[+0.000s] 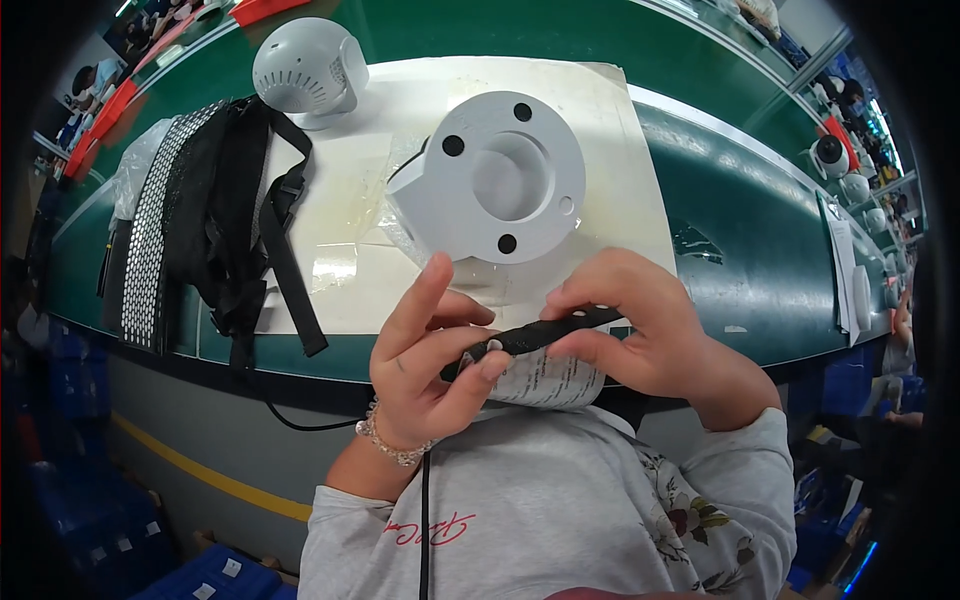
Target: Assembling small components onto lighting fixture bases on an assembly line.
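A narrow black strip [540,336] with small pale round spots is stretched between my hands, just above the table's near edge. My left hand [415,365] pinches its left end between thumb and fingers, index finger raised. The right end is gripped by the thumb and fingers of my right hand [650,330]. Just beyond them lies a white round device base [455,215], bottom up, with a deep central hollow. Three black round pads sit on it, and one round recess [567,205] at its right is bare. Printed white paper [550,382] shows below the strip.
A white ball-shaped device [305,70] stands at the back left of the pale board [640,190]. Black straps and a perforated panel [150,230] lie to the left. Papers [845,260] hang over the green table's right edge. Other people work at the sides.
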`<state>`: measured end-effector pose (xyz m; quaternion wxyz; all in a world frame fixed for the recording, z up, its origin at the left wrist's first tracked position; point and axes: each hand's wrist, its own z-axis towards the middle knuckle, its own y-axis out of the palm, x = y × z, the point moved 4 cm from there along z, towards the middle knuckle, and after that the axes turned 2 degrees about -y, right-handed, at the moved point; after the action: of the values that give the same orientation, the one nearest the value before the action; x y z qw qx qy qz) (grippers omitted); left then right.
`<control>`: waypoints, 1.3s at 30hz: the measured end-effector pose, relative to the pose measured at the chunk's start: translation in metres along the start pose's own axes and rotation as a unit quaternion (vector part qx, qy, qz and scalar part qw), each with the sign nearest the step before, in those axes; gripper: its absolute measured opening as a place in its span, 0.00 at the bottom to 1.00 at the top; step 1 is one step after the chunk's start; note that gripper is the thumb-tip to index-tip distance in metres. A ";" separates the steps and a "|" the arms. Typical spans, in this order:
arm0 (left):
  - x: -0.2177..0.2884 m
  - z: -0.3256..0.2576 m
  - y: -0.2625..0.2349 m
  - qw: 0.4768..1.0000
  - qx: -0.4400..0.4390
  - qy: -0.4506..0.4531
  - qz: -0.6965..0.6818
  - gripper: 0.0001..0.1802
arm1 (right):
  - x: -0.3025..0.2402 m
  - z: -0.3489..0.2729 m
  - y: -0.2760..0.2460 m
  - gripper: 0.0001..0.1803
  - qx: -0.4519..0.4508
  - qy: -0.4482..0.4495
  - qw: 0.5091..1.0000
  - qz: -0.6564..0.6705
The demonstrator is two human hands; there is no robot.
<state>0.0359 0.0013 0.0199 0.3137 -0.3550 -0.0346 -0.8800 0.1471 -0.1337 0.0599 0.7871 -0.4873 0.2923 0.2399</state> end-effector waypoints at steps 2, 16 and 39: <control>-0.001 0.001 0.001 0.999 -0.012 -0.029 -0.027 0.07 | -0.001 0.001 0.000 0.21 0.000 0.031 0.999 0.035; 0.006 0.008 0.003 0.993 -0.081 -0.087 -0.013 0.09 | -0.011 0.008 0.010 0.17 -0.003 -0.014 1.000 -0.020; -0.004 0.010 0.006 0.989 -0.071 -0.049 0.122 0.07 | 0.036 0.022 -0.017 0.06 0.216 0.017 0.976 -0.026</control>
<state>0.0479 0.0017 0.0238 0.3907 -0.4210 0.0564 -0.8166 0.1892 -0.1178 0.0536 0.8746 -0.3172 0.3377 0.1429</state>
